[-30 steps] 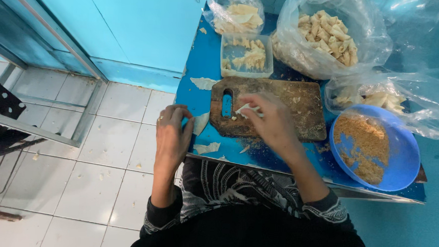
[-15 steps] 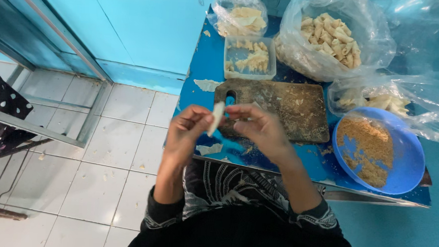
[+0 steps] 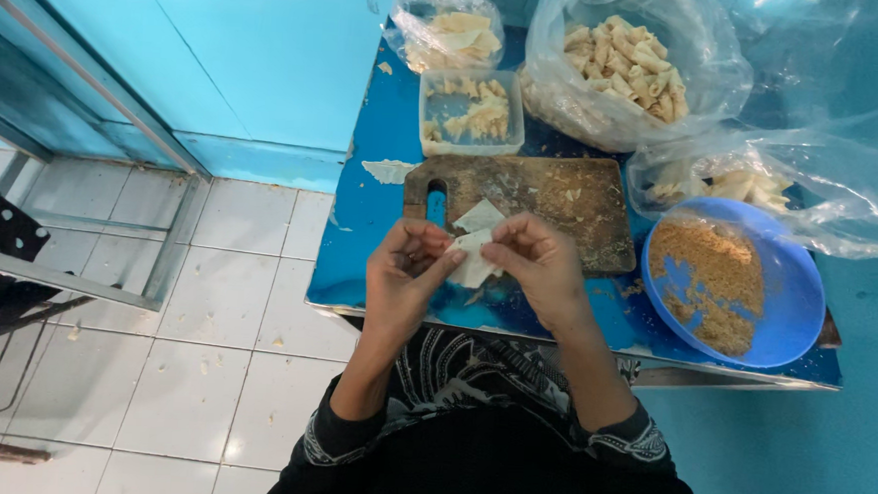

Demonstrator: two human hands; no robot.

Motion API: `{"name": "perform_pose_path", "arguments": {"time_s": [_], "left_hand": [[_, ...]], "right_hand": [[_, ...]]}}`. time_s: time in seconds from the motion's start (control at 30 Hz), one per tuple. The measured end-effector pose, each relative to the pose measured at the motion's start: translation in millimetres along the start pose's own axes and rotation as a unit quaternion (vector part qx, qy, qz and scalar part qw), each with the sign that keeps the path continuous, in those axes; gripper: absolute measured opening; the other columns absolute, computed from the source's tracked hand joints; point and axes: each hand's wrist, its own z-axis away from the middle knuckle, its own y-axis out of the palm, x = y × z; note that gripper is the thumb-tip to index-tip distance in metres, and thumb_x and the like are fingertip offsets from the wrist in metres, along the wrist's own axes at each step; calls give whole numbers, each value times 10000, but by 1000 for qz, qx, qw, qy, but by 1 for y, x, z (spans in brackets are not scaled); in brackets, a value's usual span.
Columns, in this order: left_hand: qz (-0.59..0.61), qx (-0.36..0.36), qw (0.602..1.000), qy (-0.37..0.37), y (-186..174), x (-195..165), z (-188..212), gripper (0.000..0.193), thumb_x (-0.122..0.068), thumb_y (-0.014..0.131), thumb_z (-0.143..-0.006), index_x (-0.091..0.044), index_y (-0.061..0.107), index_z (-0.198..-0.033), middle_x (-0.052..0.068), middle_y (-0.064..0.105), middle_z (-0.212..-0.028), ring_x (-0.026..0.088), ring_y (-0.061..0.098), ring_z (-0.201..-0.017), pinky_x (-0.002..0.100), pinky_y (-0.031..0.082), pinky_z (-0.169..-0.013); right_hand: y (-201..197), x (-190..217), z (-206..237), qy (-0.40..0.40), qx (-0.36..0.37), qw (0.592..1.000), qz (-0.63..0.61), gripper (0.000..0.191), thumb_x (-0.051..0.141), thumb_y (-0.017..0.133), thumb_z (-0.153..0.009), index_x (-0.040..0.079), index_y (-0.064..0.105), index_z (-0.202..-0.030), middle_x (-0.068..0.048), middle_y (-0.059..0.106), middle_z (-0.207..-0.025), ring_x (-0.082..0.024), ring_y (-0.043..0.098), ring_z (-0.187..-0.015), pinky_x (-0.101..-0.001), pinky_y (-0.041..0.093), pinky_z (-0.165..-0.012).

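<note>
My left hand (image 3: 405,275) and my right hand (image 3: 536,262) meet over the front edge of a blue table (image 3: 371,213). Between their fingertips they pinch a thin pale pastry sheet (image 3: 473,259). A second pale sheet (image 3: 481,216) lies just beyond it on a worn wooden cutting board (image 3: 562,198). The board lies directly behind both hands.
A blue bowl (image 3: 792,296) of brown crumbs sits to the right. At the back stand a clear tub (image 3: 471,113) of pastry pieces and plastic bags of rolled pastries (image 3: 619,61) and sheets (image 3: 450,32). A white tiled floor (image 3: 206,295) lies left.
My left hand came up from the table's left edge to meet the right hand. The right hand lifted a pastry sheet off the board, and both now hold it flat.
</note>
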Motion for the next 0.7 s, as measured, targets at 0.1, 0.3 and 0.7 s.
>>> {"name": "perform_pose_path", "arguments": {"time_s": [0.1, 0.3, 0.7], "left_hand": [[-35, 2, 999, 8, 11, 1, -1, 266, -4, 775, -894, -19, 633, -1118, 13, 688, -948, 58, 660, -836, 208, 549, -724], [-217, -16, 973, 83, 28, 5, 11, 220, -20, 748, -931, -19, 635, -1120, 68, 685, -931, 143, 671, -809, 277, 556, -699], [-469, -29, 855, 221, 32, 11, -1, 225, 48, 653, -904, 1, 610, -1120, 173, 597, -1137, 394, 643, -996, 468, 528, -765]], "right_hand": [[-6, 6, 2, 21, -39, 997, 64, 50, 8, 674, -1034, -4, 692, -1079, -29, 702, -926, -90, 654, -843, -253, 556, -749], [5, 31, 16, 45, -24, 979, 198, 284, 51, 757, -884, 28, 660, -1150, -13, 751, -960, -68, 686, -829, -237, 562, -707], [28, 54, -2, -75, -75, 869, 483, 294, 127, 746, -924, 84, 686, -1208, -83, 747, -933, -194, 742, -794, -342, 568, -650]]}}
